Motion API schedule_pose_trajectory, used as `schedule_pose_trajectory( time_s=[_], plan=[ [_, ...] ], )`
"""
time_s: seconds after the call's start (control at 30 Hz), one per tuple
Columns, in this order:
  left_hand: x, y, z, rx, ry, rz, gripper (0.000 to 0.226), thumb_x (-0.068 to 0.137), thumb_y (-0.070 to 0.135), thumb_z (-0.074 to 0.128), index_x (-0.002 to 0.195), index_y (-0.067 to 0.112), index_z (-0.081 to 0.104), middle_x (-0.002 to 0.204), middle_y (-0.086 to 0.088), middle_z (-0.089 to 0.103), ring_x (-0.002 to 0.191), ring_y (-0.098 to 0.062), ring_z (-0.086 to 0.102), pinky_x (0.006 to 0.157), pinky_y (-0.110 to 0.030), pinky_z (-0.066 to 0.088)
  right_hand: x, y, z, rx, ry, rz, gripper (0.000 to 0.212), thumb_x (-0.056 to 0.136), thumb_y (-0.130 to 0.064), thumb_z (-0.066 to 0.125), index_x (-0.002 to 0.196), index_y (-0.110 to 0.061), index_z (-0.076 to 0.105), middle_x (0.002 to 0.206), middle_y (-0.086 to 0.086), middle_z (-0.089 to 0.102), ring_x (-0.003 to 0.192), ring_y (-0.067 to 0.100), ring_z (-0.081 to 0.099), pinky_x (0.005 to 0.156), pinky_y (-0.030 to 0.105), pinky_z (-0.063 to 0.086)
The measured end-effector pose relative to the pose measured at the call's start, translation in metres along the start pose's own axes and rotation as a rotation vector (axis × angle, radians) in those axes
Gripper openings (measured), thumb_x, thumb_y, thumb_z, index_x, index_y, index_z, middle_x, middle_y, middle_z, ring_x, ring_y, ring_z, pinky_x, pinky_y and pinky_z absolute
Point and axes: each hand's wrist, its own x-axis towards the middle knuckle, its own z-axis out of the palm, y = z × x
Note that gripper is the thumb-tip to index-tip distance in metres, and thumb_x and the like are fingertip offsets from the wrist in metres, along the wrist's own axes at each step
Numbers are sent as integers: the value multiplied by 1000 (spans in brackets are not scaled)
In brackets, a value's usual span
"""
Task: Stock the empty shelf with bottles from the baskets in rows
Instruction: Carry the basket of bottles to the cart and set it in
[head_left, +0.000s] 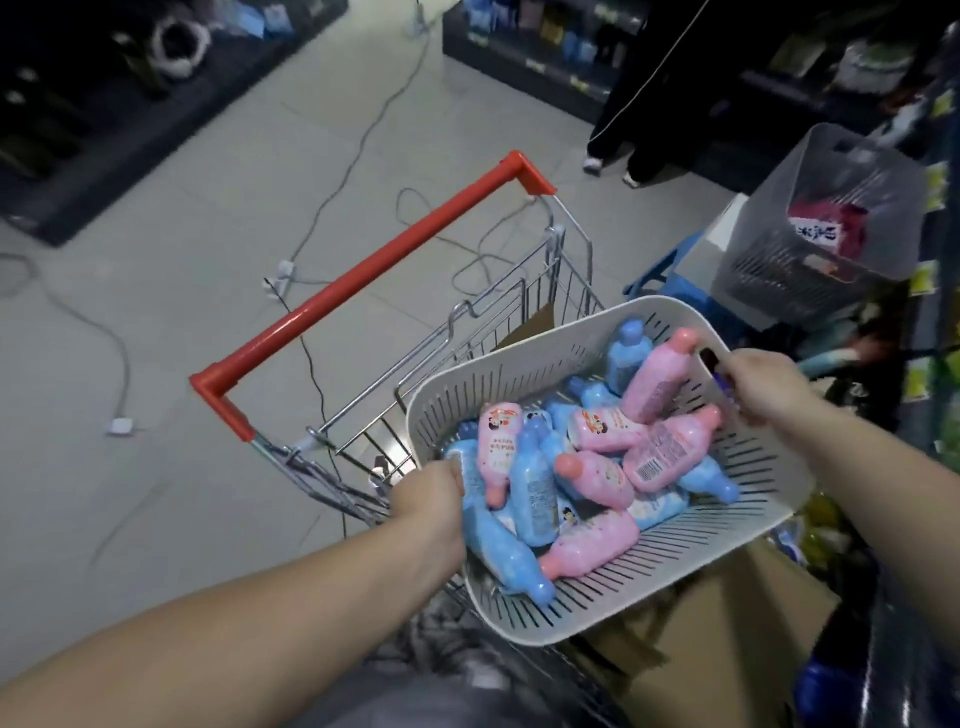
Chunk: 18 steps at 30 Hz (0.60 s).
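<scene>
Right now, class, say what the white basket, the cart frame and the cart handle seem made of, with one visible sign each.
White basket: likely moulded plastic, matte; even slots, rounded rim. Cart frame: metal wire, glossy; thin rods glint. Cart handle: probably plastic, smooth red; jointed corner pieces.

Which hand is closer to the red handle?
Left. The left hand grips the basket rim toward the red handle; the right hand holds the far rim, across the basket.
</scene>
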Motion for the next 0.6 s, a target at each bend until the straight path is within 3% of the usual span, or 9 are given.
schedule_pose_trajectory(
  time_s=[0.1,0.27,0.4,0.6],
  plan=[
    [6,-9,0,-24,19,-2,30,77,-8,51,54,10,42,47,-4,43,45,-19,41,43,-22,30,19,-7,15,-59,10,-74,26,88,-19,47,64,-10,54,62,11,53,56,27,48,57,33,40],
    [6,-24,6,-71,45,-22,25,75,-11,51,60,9,45,52,-5,41,43,-17,36,32,-12,24,49,-31,32,-147,-18,-212,30,95,-22,47,74,-7,61,71,11,58,71,29,53,64,34,37],
    [14,-43,8,-86,73,-46,13,71,-7,54,66,4,55,59,-11,49,50,-20,44,44,-21,35,70,-45,51,-253,-86,-281,28,99,-25,45,85,-11,63,85,9,62,75,22,53,67,32,35],
    [12,-61,8,-113,97,-54,18,76,-11,49,66,4,51,52,-7,41,43,-18,37,33,-15,28,76,-45,80,-310,-86,-300,21,97,-22,44,95,-9,61,101,19,64,94,35,59,83,39,45]
  ],
)
